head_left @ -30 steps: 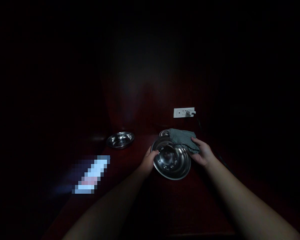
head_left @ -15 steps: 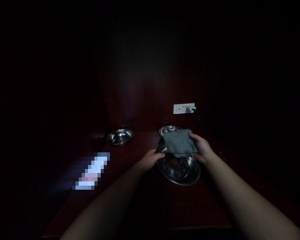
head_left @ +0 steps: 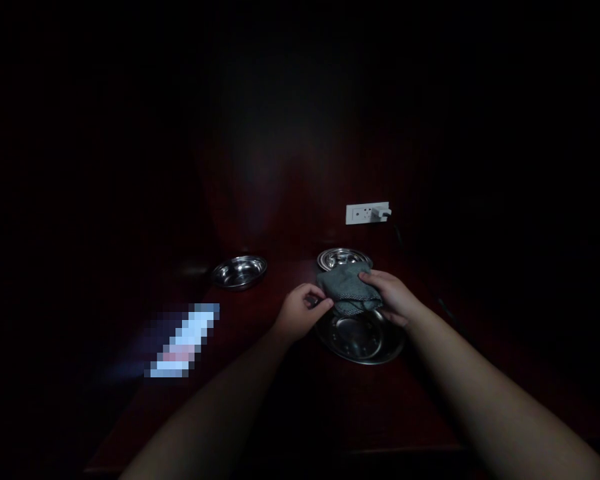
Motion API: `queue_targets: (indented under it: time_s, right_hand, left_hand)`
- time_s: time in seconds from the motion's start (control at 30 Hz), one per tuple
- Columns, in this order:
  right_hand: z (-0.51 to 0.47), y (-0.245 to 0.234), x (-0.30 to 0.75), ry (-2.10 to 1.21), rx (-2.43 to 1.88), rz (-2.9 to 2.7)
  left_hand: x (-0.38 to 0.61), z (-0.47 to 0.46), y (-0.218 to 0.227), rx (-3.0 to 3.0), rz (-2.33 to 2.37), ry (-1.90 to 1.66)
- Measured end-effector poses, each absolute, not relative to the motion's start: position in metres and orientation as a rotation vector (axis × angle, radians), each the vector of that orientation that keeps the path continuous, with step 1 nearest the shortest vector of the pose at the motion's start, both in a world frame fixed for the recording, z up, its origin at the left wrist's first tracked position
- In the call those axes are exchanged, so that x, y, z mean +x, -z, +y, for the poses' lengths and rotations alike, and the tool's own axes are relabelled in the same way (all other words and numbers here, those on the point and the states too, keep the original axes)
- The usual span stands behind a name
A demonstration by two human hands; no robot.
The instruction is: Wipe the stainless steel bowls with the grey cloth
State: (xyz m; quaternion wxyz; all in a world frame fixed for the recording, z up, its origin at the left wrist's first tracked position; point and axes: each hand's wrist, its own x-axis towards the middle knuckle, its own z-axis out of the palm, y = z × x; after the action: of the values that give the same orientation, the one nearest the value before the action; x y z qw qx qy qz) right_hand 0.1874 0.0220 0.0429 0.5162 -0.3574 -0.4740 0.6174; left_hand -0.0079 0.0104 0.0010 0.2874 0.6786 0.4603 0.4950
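My right hand grips a folded grey-green cloth with a stitched edge, thumb on top. At the cloth's left edge is my left hand, its fingers curled and thumb and fingertips pinched at the cloth; the exact contact is dim. Below the cloth a shiny steel basin rests on the dark red table, its far part hidden by the cloth and my hands. Just behind the cloth lies a steel dish, partly covered from view.
Another round steel dish stands at the back left of the table. A blurred-out bright patch lies at the left. On the back wall is a white socket with a plug and dark cable. The surroundings are very dark.
My left hand has let go of the basin's rim and come to the cloth's edge. The basin now lies flatter on the table. The cloth has moved slightly left and become more bunched.
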Motion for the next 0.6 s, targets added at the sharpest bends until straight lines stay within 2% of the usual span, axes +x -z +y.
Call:
queue_targets:
  time_s: [0.17, 0.33, 0.6]
  right_hand:
    - [0.023, -0.042, 0.187, -1.549, -0.862, -1.152]
    - [0.024, -0.039, 0.186, -1.579, -0.858, -1.168]
    - [0.024, -0.037, 0.183, -1.523, -0.81, -1.202]
  left_hand:
    - [-0.005, 0.007, -0.006, 1.581, 0.956, -1.411]
    - [-0.003, -0.003, -0.01, 1.8, 0.946, -1.459]
    - [0.003, -0.029, -0.025, 2.322, 0.86, -1.013]
